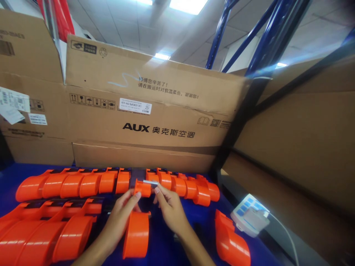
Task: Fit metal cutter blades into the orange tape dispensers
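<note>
My left hand [124, 207] pinches a small orange plastic piece [144, 190] with a flanged, rounded body. In the fingers of my right hand [168, 203] is a thin silver-grey metal strip [150, 182], which lies against the upper edge of that orange piece. Both hands meet near the middle, above the blue surface [163, 236]. Just below my left fingers sits a larger orange curved part [137, 234]; whether it touches the hand I cannot tell. My right palm is partly hidden.
Behind my hands, a row of orange curved parts [91, 184] runs across the blue surface, with larger ones [73, 236] at front left. One more orange part [233, 240] lies right, near a white power strip [251, 214] with a cable. A cardboard panel [161, 111] and blue posts [257, 59] stand behind.
</note>
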Tool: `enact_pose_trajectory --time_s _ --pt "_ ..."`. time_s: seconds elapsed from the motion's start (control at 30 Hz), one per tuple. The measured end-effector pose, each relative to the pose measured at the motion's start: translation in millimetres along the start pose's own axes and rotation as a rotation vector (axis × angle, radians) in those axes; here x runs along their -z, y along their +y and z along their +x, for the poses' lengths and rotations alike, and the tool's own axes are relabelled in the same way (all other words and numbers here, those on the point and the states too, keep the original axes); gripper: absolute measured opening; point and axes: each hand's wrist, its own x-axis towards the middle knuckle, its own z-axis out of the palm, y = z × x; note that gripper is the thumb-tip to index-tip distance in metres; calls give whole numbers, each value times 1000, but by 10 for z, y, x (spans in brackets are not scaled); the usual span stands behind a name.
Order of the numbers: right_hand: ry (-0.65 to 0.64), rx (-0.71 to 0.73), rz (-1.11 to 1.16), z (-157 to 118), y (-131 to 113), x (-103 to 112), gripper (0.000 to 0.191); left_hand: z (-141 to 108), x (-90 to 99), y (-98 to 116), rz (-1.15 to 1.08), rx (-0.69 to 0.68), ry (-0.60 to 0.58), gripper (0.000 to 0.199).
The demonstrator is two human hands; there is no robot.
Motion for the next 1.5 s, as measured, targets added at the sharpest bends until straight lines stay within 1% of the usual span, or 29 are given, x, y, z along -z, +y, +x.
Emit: enact_pose_trajectory --time_s 0.23,0.4,0.53,0.6,0.7,0.77,0.93,1.0,1.03,1.1,1.17,1.2,1.27,1.33,1.4,1.5 --pt "-69 91 -77 -38 -84 -12 49 -14 -14 1 35 29 -44 38" --pt "-47 124 -173 -93 -103 -54 49 -41 -59 55 67 33 -59 41" --pt "-53 180 -277 -106 -122 -51 48 -59 -65 59 63 29 -57 41" --pt "-38 203 -364 -116 -129 -44 47 -60 -58 59 68 32 -53 40" --pt "13 199 -559 -145 -131 -42 47 -52 -54 63 80 43 -75 40" --pt "34 195 -643 -161 -128 -48 46 -40 -60 58 76 48 -90 41" --pt "53 194 -664 -130 -167 -23 44 -19 -64 5 40 47 -43 42" --pt "64 134 -704 -92 -217 52 45 -19 -56 -9 26 55 -19 43" --pt "69 72 -752 -75 -246 111 46 -21 -51 -11 21 59 -13 44" --pt "53 -141 -921 -52 -298 265 47 -29 -48 -5 1 78 -15 46" --pt "-6 -366 -1110 -57 -326 443 39 -39 -53 8 -21 102 -40 47" --pt "-18 -409 -1142 -69 -327 530 33 -44 -57 15 -27 110 -54 47" --pt "-46 -447 -1175 -111 -309 680 23 -53 -67 30 -23 114 -74 48" --pt "-84 -478 -1200 -163 -276 784 20 -61 -75 46 -4 111 -90 49" --pt "-122 -491 -1219 -216 -242 838 24 -69 -81 62 10 107 -109 50" --pt "-169 -468 -1236 -286 -204 839 33 -81 -84 81 22 97 -127 49"
